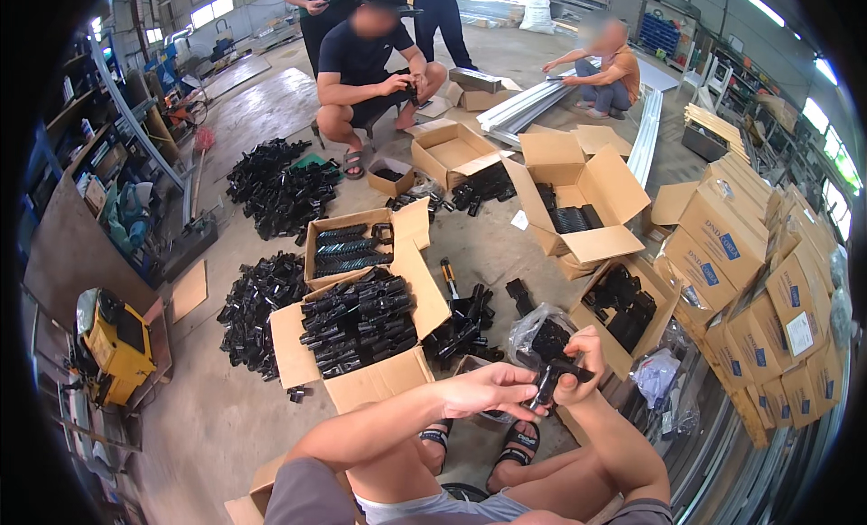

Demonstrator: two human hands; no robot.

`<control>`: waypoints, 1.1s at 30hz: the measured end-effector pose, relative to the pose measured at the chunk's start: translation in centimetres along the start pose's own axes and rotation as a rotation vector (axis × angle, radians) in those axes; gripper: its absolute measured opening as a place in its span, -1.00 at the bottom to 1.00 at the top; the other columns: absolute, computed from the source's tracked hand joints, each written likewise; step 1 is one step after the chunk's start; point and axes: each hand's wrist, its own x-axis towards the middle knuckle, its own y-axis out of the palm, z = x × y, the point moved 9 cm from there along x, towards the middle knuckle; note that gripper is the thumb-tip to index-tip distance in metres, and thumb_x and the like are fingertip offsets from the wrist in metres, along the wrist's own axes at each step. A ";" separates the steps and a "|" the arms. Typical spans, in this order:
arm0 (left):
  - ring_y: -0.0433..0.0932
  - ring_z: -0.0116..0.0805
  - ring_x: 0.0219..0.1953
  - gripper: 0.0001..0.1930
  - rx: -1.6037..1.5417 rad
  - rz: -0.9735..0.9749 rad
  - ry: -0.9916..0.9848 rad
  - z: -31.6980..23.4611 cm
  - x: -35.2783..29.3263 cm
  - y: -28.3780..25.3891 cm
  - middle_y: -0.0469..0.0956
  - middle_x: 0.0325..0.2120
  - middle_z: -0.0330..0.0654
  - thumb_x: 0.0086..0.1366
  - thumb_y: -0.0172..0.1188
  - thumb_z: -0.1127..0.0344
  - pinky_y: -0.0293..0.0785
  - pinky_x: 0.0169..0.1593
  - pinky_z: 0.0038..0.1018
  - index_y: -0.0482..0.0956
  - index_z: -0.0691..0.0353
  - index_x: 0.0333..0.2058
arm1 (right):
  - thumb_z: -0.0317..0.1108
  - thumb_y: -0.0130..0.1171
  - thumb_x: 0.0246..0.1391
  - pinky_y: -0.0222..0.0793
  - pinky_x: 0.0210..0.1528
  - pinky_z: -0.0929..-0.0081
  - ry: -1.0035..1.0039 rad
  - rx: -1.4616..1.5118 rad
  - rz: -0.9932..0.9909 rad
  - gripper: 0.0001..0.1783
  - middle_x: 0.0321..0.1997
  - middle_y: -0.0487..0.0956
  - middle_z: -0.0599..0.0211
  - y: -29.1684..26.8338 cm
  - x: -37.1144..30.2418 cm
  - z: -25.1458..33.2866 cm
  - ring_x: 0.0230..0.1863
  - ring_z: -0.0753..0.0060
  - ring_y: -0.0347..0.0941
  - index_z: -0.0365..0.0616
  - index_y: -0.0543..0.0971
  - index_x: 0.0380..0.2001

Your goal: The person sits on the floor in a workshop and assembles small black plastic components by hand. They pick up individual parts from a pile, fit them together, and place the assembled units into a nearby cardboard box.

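Note:
A black plastic fitting (545, 386) is between my two hands, above my knees. My left hand (488, 390) pinches its lower, tube-like end, and my right hand (581, 371) grips its upper end with fingers curled. Just beyond my hands, a clear plastic bag (526, 330) holds small black pieces. To the left of my hands is an open cardboard box (291, 346) packed with black fittings in rows. Another carton (666, 301), on the right, has loose black parts inside. An orange-handled tool (448, 277) lies by a pile of black fittings (465, 322).
Heaps of black parts (271, 186) cover the floor at left. Stacked cartons (722, 245) and long metal profiles (722, 471) stand at right. A person (370, 78) squats ahead handling a black part; another (614, 74) squats by white profiles. A yellow machine (117, 349) stands left.

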 end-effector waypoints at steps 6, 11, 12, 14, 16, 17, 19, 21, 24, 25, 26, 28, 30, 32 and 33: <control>0.55 -0.51 -0.06 -0.71 0.121 -0.221 0.182 -1.2 0.7 -2.0 0.58 -0.12 -0.22 0.49 0.03 0.26 0.50 0.08 -0.53 0.49 0.34 0.03 | -0.15 0.33 0.07 0.45 -0.24 0.45 0.412 0.024 0.041 -0.61 -0.36 0.58 0.22 -0.1 0.2 -1.3 -0.35 0.37 0.54 -0.27 0.51 -0.26; 0.52 -0.56 -0.15 -0.75 0.286 -0.473 0.274 -2.3 -0.2 -4.9 0.59 -0.21 -0.25 0.41 0.16 0.35 0.47 -0.03 -0.54 0.54 0.42 -0.06 | -0.34 0.29 0.14 0.44 -0.25 0.63 0.749 0.195 0.187 -0.73 -0.26 0.64 0.30 1.0 -1.3 -3.4 -0.30 0.62 0.54 -0.30 0.58 -0.16; 0.52 -0.57 -0.17 -0.76 0.301 -0.509 0.284 -2.6 -0.4 -5.2 0.60 -0.23 -0.25 0.40 0.17 0.36 0.47 -0.04 -0.55 0.54 0.42 -0.07 | -0.33 0.27 0.16 0.43 -0.30 0.68 0.851 0.185 0.236 -0.71 -0.26 0.64 0.31 1.1 -1.9 -3.8 -0.33 0.67 0.53 -0.30 0.58 -0.13; 0.51 -0.60 -0.21 -0.77 0.377 -0.558 0.220 -2.8 -0.6 -5.8 0.61 -0.26 -0.27 0.38 0.19 0.40 0.47 -0.09 -0.56 0.55 0.41 -0.07 | -0.33 0.19 0.26 0.46 -0.33 0.69 0.887 0.355 0.210 -0.71 -0.28 0.62 0.33 1.5 -2.0 -3.8 -0.38 0.69 0.51 -0.28 0.54 -0.04; 0.53 -0.59 -0.19 -0.74 0.311 -0.503 0.251 -2.9 -0.1 -6.0 0.63 -0.22 -0.25 0.36 0.22 0.41 0.48 -0.07 -0.57 0.55 0.43 -0.04 | -0.33 0.17 0.27 0.45 -0.28 0.68 0.877 0.401 0.226 -0.69 -0.21 0.59 0.32 1.5 -2.0 -4.1 -0.29 0.67 0.51 -0.29 0.51 -0.01; 0.53 -0.59 -0.18 -0.73 0.281 -0.497 0.223 -2.5 -0.2 -6.1 0.63 -0.21 -0.24 0.36 0.22 0.41 0.48 -0.05 -0.56 0.55 0.43 -0.03 | -0.33 0.16 0.27 0.45 -0.25 0.67 0.873 0.424 0.227 -0.68 -0.17 0.58 0.32 1.7 -2.3 -4.1 -0.26 0.66 0.51 -0.29 0.51 0.00; 0.55 -0.58 -0.15 -0.72 0.236 -0.484 0.196 -2.6 -0.4 -6.1 0.64 -0.18 -0.22 0.35 0.23 0.41 0.49 -0.02 -0.56 0.55 0.44 -0.02 | -0.32 0.14 0.29 0.45 -0.20 0.64 0.836 0.467 0.233 -0.68 -0.08 0.56 0.30 2.0 -2.1 -3.9 -0.20 0.64 0.50 -0.29 0.49 0.02; 0.56 -0.57 -0.14 -0.70 0.227 -0.491 0.204 -2.0 -0.6 -6.3 0.64 -0.15 -0.20 0.34 0.24 0.42 0.50 0.00 -0.55 0.55 0.44 -0.01 | -0.32 0.13 0.29 0.45 -0.16 0.62 0.904 0.487 0.269 -0.67 -0.04 0.53 0.31 2.3 -2.9 -3.7 -0.17 0.63 0.49 -0.28 0.48 0.03; 0.56 -0.56 -0.17 -0.71 0.208 -0.502 0.222 -2.1 -0.5 -6.4 0.64 -0.18 -0.22 0.32 0.28 0.40 0.50 -0.04 -0.55 0.56 0.40 -0.03 | -0.32 0.12 0.31 0.44 -0.11 0.59 0.913 0.525 0.276 -0.67 -0.02 0.53 0.33 2.4 -3.1 -4.2 -0.17 0.62 0.50 -0.28 0.47 0.04; 0.56 -0.56 -0.19 -0.72 0.199 -0.504 0.226 -2.1 -0.4 -6.4 0.64 -0.21 -0.24 0.31 0.29 0.39 0.50 -0.06 -0.56 0.57 0.39 -0.05 | -0.32 0.11 0.31 0.44 -0.10 0.58 0.905 0.538 0.270 -0.68 -0.02 0.53 0.33 2.4 -3.1 -4.4 -0.17 0.61 0.50 -0.28 0.47 0.04; 0.56 -0.56 -0.20 -0.71 0.200 -0.499 0.232 -2.2 -0.4 -6.3 0.64 -0.20 -0.24 0.30 0.30 0.40 0.50 -0.07 -0.56 0.57 0.39 -0.04 | -0.32 0.11 0.32 0.44 -0.10 0.58 0.899 0.546 0.264 -0.67 -0.03 0.53 0.33 2.5 -3.2 -4.4 -0.17 0.61 0.50 -0.28 0.46 0.04; 0.56 -0.57 -0.20 -0.69 0.198 -0.490 0.245 -2.6 -0.4 -6.1 0.64 -0.17 -0.23 0.29 0.31 0.41 0.51 -0.08 -0.57 0.57 0.38 -0.02 | -0.30 0.10 0.33 0.45 -0.11 0.58 0.889 0.560 0.256 -0.66 -0.03 0.53 0.32 2.7 -3.4 -4.4 -0.17 0.62 0.50 -0.29 0.46 0.05; 0.56 -0.57 -0.20 -0.69 0.179 -0.499 0.224 -2.5 -0.5 -6.1 0.64 -0.17 -0.23 0.29 0.31 0.41 0.51 -0.08 -0.56 0.57 0.38 -0.02 | -0.30 0.09 0.34 0.45 -0.10 0.57 0.888 0.570 0.251 -0.66 -0.03 0.53 0.31 2.9 -3.5 -4.1 -0.16 0.62 0.50 -0.29 0.45 0.05; 0.57 -0.57 -0.20 -0.69 0.161 -0.508 0.208 -2.6 -0.6 -6.0 0.64 -0.17 -0.23 0.28 0.32 0.41 0.52 -0.09 -0.56 0.57 0.38 -0.02 | -0.29 0.08 0.35 0.45 -0.08 0.57 0.873 0.576 0.238 -0.67 -0.04 0.53 0.30 3.0 -3.4 -3.9 -0.16 0.62 0.49 -0.29 0.45 0.05; 0.57 -0.57 -0.20 -0.69 0.154 -0.512 0.202 -2.7 -0.7 -5.7 0.65 -0.17 -0.23 0.28 0.32 0.41 0.52 -0.10 -0.57 0.57 0.38 -0.02 | -0.29 0.07 0.35 0.45 -0.07 0.57 0.859 0.578 0.227 -0.67 -0.05 0.53 0.31 2.9 -3.3 -3.7 -0.15 0.63 0.49 -0.29 0.45 0.05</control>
